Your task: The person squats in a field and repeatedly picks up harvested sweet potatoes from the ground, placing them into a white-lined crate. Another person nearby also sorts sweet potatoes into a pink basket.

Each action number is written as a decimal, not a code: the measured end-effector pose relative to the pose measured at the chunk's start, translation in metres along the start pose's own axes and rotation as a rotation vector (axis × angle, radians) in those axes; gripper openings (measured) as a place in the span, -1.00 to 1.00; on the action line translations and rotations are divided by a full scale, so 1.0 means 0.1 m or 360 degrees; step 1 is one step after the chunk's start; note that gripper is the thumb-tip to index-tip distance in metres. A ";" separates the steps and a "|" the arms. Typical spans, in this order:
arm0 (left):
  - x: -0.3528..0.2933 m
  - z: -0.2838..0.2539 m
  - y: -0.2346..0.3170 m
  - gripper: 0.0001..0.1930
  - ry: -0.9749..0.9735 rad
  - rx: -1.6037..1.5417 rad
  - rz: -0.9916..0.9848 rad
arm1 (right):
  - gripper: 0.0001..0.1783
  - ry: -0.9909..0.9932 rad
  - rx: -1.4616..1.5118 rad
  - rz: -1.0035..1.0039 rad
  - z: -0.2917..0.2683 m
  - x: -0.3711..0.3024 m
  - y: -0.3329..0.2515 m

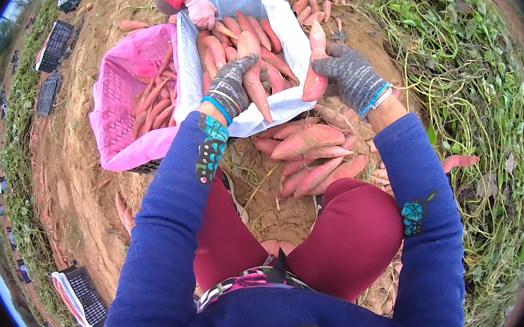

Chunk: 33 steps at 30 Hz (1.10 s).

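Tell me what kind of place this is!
It looks like a farm, outdoors. You can see bare brown soil, green leafy vines spread along the right side, and what look like sweet potatoes heaped on the ground.

Free air above white-lined crate point(290, 34), far right wall; left hand point(229, 88) obstructs near middle, co-worker's pink-gloved hand point(201, 12) far-left corner.
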<state>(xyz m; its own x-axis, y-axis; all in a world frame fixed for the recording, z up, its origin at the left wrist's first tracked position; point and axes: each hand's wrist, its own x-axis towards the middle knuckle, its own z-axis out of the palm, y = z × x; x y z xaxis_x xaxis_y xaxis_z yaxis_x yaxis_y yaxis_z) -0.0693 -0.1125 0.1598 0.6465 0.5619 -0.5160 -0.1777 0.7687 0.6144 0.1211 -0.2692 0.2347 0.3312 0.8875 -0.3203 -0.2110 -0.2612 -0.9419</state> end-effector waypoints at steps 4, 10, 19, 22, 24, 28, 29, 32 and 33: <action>0.29 -0.22 0.45 -0.53 0.0102 0.2158 0.0677 | -0.45 -0.0020 0.0080 -0.0227 -0.09 -0.33 -0.18; 1.11 0.20 0.38 -0.63 0.0019 0.4070 0.0969 | -0.39 0.0177 0.0017 -0.0151 -0.11 -0.49 -0.17; 0.92 0.00 -0.08 -0.66 -0.0431 0.2413 0.0620 | -0.39 0.0303 -0.0188 -0.0027 0.01 -0.23 0.07; 0.31 0.06 -0.12 -0.57 -0.0787 0.0112 -0.0705 | -0.42 0.0106 -0.0596 -0.0209 0.28 -0.11 0.10; 0.01 0.03 -0.12 -0.60 -0.0732 -0.0281 -0.0641 | -0.47 0.0092 -0.0844 -0.0532 0.36 -0.15 0.07; -0.18 -0.46 0.25 -0.68 -0.0409 -0.0212 -0.0350 | -0.48 0.0394 -0.0941 -0.0922 -0.04 -0.51 -0.11; -0.18 -0.62 0.41 -0.65 -0.0190 -0.0384 -0.0095 | -0.52 0.0495 -0.0702 -0.0713 -0.19 -0.68 -0.13; -0.37 -1.09 0.84 -0.59 0.0254 -0.0333 0.0117 | -0.59 0.0654 -0.0260 -0.0600 -0.55 -1.22 -0.03; -0.49 -1.23 0.87 -0.58 0.0359 -0.0292 0.0180 | -0.61 0.0768 -0.0270 -0.0507 -0.63 -1.39 0.03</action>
<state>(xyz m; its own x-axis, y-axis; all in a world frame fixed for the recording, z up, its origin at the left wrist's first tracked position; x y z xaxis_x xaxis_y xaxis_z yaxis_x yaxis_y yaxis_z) -0.2075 -0.0354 0.1656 0.4378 0.6850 -0.5823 -0.3837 0.7281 0.5681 0.1328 -0.4173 0.2699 0.7423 0.6700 0.0080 0.1035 -0.1029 -0.9893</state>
